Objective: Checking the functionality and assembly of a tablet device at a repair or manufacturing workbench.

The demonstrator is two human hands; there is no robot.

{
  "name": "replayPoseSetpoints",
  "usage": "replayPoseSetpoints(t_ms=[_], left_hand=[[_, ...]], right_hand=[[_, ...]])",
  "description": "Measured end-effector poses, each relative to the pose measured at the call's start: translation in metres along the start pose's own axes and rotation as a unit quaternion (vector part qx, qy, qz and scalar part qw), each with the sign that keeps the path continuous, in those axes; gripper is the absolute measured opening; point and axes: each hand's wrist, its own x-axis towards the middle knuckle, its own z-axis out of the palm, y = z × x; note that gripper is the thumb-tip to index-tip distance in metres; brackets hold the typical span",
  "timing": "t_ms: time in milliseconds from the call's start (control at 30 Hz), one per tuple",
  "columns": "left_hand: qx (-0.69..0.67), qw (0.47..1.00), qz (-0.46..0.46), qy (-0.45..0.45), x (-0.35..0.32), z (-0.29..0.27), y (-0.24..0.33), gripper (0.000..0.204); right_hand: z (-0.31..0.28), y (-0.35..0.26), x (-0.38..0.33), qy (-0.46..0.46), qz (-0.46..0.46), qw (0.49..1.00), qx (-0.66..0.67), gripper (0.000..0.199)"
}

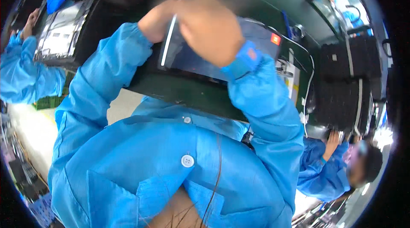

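A dark, glossy flat panel [194, 59] lies on the dark green work surface [171, 85] in front of me. An orange-red square sticker [275, 38] sits near its right end, and a bright white streak [169, 42] runs along its left side. Over the panel's far left part, my left hand [159, 19] and my right hand [215, 31] come together. My right hand is the nearer one and covers part of the left. The fingers of both are smeared by motion and partly hidden, so I cannot make out anything in them.
A white cable [311, 61] curves down the right side of the bench. Black stacked cases [348, 87] stand farther right, beside a co-worker in blue [326, 168]. On the left, another person's blue sleeve [30, 74] is near a shiny framed panel [64, 29] and a green crate [49, 102].
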Motion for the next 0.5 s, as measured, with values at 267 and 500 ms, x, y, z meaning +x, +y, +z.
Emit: replayPoseSetpoints(t_ms=[267,500], left_hand=[[0.255,0.966,0.051,-0.002,0.004,-0.003,-0.002,0.031],[0.02,0.995,-0.089,0.03,0.01,0.03,0.013,0.041]], right_hand=[[0.009,-0.018,-0.015,0.056,0.047,0.996,-0.054,0.016],[-0.027,0.008,-0.041,0.083,0.053,0.993,-0.071,0.014]])
